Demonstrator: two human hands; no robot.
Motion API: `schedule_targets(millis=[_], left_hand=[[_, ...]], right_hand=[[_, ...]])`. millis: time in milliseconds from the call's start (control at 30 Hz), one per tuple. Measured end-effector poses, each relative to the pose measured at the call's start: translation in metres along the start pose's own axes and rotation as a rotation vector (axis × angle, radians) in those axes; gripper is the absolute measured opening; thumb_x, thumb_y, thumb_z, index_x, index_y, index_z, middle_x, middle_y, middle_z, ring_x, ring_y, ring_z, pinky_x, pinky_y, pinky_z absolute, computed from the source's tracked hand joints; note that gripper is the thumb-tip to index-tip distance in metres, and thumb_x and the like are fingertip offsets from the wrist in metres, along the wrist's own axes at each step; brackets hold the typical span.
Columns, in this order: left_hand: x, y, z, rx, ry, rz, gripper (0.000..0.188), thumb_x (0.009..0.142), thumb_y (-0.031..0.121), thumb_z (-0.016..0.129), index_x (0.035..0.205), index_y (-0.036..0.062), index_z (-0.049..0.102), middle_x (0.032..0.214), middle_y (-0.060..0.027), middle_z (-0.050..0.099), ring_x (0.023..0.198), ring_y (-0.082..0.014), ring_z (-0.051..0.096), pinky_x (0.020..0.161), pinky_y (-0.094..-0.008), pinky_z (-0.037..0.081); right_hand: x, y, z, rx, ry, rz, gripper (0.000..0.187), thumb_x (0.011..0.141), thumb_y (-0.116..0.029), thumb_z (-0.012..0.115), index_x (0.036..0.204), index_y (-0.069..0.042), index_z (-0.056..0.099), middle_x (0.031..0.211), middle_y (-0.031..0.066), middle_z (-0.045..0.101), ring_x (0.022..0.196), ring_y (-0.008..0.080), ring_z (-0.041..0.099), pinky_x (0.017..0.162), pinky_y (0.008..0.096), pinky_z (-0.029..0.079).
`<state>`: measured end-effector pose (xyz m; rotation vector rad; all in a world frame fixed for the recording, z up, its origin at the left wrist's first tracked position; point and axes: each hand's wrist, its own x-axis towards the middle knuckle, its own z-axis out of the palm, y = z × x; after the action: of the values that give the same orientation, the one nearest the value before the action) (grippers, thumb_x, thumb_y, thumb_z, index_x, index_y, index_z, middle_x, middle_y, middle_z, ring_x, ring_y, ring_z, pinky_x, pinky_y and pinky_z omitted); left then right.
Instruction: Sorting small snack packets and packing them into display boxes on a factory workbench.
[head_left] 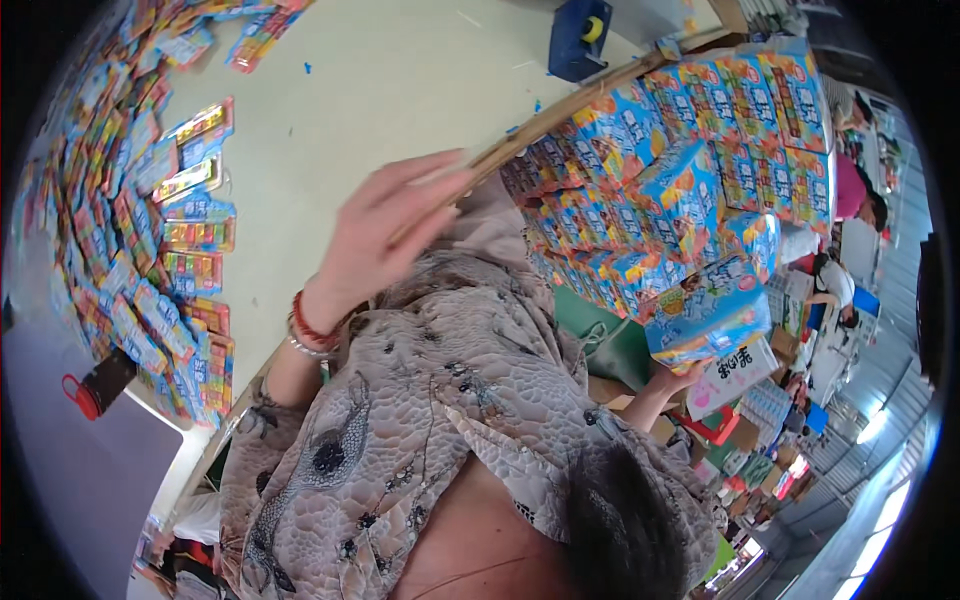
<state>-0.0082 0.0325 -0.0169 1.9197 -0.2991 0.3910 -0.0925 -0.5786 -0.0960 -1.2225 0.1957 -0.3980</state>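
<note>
My left hand (385, 225), with red and silver bracelets at its wrist, is over the table's wooden edge, slightly blurred. Its fingers are stretched out and nothing shows in them. Out to my right, my right hand (677, 378) grips the lower end of a blue carton (708, 308) with orange and yellow print. Most of that hand's fingers are hidden by the carton. Beside it stand stacked cartons (680, 195) of the same kind, some tilted against each other.
Many colourful flat packs (195, 235) lie heaped along the table's left side. A dark bottle with a red cap (105, 385) is at the near left. A blue tape dispenser (580, 38) stands at the far edge. Other people (835, 285) are at the far right.
</note>
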Motion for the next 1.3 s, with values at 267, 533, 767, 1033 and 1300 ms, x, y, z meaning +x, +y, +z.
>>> schedule_targets(millis=[267, 533, 767, 1033, 1300], left_hand=[[-0.033, -0.027, -0.016, -0.094, 0.218, -0.351, 0.020, 0.091, 0.004, 0.058, 0.110, 0.0020, 0.067, 0.107, -0.0095, 0.068, 0.100, -0.0177, 0.063, 0.088, -0.0279, 0.047], [-0.024, -0.025, -0.013, -0.096, 0.307, -0.390, 0.020, 0.092, 0.004, 0.058, 0.110, 0.0035, 0.068, 0.104, -0.0082, 0.069, 0.099, -0.0158, 0.063, 0.087, -0.0269, 0.047], [-0.058, -0.061, -0.031, 0.455, 0.157, -0.380, 0.051, 0.087, 0.011, 0.063, 0.136, 0.0126, 0.049, 0.142, -0.0131, 0.044, 0.130, -0.0321, 0.042, 0.105, -0.0438, 0.038], [-0.097, -0.086, -0.025, 0.896, -0.064, -0.635, 0.069, 0.093, 0.042, 0.052, 0.152, 0.0185, 0.022, 0.159, -0.0096, 0.012, 0.146, -0.0322, 0.008, 0.115, -0.0547, 0.008], [-0.101, -0.095, -0.022, 0.930, 0.016, -0.602, 0.066, 0.094, 0.050, 0.046, 0.149, 0.0183, 0.029, 0.158, -0.0074, 0.018, 0.147, -0.0286, 0.009, 0.116, -0.0519, 0.005]], right_hand=[[-0.002, 0.023, -0.014, 0.032, 0.252, 0.270, 0.043, 0.089, -0.026, 0.063, 0.128, -0.020, 0.046, 0.122, 0.0046, 0.056, 0.105, 0.0249, 0.058, 0.088, 0.0484, 0.049], [0.029, 0.026, -0.017, -0.413, 0.374, 0.255, 0.055, 0.093, -0.049, 0.053, 0.135, -0.013, 0.049, 0.129, 0.0031, 0.057, 0.109, 0.0262, 0.058, 0.085, 0.0426, 0.048], [0.121, 0.006, 0.115, -1.428, 0.459, -0.790, 0.036, 0.099, -0.026, 0.046, 0.110, 0.003, 0.066, 0.103, 0.0165, 0.067, 0.094, 0.0303, 0.062, 0.080, 0.0403, 0.048], [0.224, 0.099, 0.463, -0.756, -0.409, -0.509, 0.027, 0.093, -0.017, 0.061, 0.111, 0.003, 0.065, 0.100, 0.0085, 0.068, 0.092, 0.0134, 0.061, 0.082, 0.0263, 0.048], [0.279, 0.241, 0.676, -1.615, -0.568, -0.413, 0.079, 0.073, -0.062, 0.069, 0.113, 0.004, 0.063, 0.112, 0.0233, 0.063, 0.109, 0.0349, 0.058, 0.093, 0.0428, 0.046]])
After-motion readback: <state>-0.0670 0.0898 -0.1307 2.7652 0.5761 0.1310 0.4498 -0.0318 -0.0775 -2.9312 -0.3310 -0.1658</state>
